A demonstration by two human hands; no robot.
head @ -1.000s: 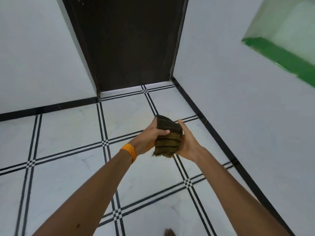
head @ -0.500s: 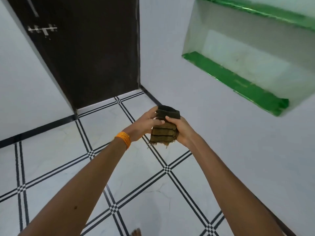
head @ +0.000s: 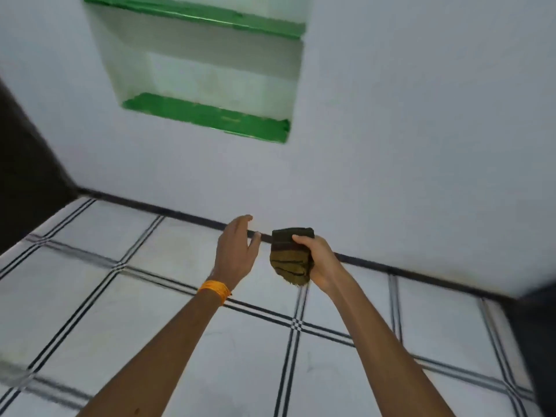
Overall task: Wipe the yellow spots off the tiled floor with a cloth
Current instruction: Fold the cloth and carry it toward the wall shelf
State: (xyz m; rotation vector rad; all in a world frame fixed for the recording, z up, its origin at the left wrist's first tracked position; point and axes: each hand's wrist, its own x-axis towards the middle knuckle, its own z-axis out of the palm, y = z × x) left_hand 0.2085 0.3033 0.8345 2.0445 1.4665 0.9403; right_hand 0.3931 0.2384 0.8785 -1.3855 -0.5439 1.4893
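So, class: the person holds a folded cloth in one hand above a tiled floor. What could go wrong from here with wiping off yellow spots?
1. The cloth is held by the right hand alone, well above the tiled floor; the left hand is open and off it, so a loose grip might drop it.
2. No yellow spots show clearly in this blurred view, so some may be missed.

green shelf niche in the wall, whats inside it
Nothing shows inside the niche: its lower green shelf and pale back wall look bare. The upper green shelf is seen mostly edge-on and from below, so its top is hidden. The picture is blurred, so small items could be missed.
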